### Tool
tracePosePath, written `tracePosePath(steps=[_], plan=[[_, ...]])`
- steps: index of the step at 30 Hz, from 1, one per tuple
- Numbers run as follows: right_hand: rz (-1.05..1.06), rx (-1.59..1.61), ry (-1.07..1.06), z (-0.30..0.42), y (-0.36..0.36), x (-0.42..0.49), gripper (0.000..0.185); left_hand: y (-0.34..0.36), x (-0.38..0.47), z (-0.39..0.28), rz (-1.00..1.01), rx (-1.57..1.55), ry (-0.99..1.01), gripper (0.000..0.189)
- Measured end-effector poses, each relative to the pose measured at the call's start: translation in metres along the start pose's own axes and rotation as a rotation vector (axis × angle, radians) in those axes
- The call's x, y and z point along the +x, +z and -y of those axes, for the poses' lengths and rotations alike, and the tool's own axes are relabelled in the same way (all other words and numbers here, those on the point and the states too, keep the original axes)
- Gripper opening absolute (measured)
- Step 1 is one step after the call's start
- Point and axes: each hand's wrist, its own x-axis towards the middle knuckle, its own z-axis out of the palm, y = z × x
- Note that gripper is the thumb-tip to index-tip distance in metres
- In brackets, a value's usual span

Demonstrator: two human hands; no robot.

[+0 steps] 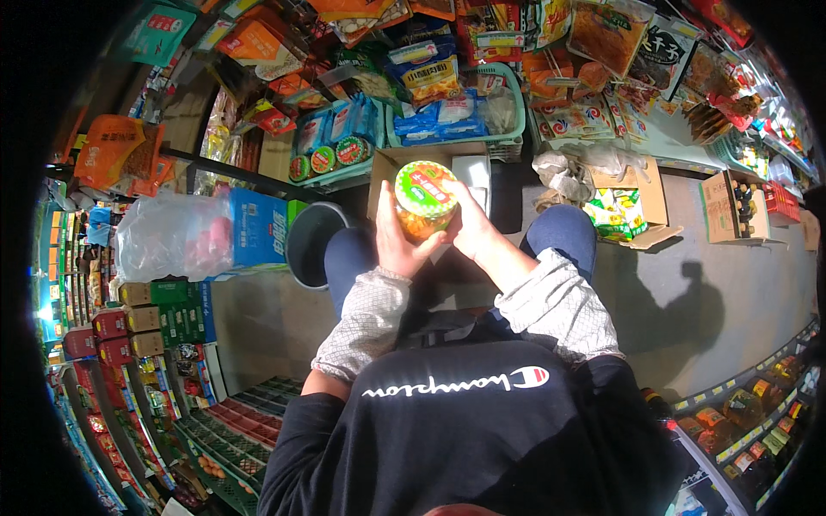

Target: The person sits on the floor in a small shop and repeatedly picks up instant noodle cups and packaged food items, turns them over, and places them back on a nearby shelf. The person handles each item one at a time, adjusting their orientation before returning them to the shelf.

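A clear jar (pixel 423 209) of orange-coloured food, its round lid patterned in green and orange, is held between both my hands over my lap. My left hand (pixel 401 242) lies along one side of it, fingers straight. My right hand (pixel 474 222) wraps the other side, its fingertips near the lid's rim. Just beyond the jar stands an open cardboard box (pixel 429 153). Similar lidded jars (pixel 322 159) are lined up in a pale green shelf basket beside blue packets (pixel 445 116).
A dark grey bucket (pixel 313 245) stands by my left knee, next to a blue carton (pixel 259 226) and a plastic bag (pixel 171 235). Right of my knees is an open carton of green and yellow packets (pixel 616 213). Hanging packets (pixel 426 74) overhang the shelf.
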Motion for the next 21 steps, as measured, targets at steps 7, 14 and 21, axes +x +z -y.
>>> tracePosePath(steps=[7, 14, 21], plan=[[0.084, 0.024, 0.122, 0.002, 0.004, 0.001, 0.055, -0.012, -0.007, 0.013, -0.004, -0.184, -0.067, 0.127], [0.075, 0.041, 0.120, 0.001, 0.014, -0.004, 0.059, -0.002, -0.009, 0.031, -0.005, -0.613, -0.364, 0.099], [-0.187, -0.439, 0.020, -0.007, 0.003, 0.001, 0.072, 0.013, -0.017, 0.045, 0.198, -1.279, -1.133, 0.080]])
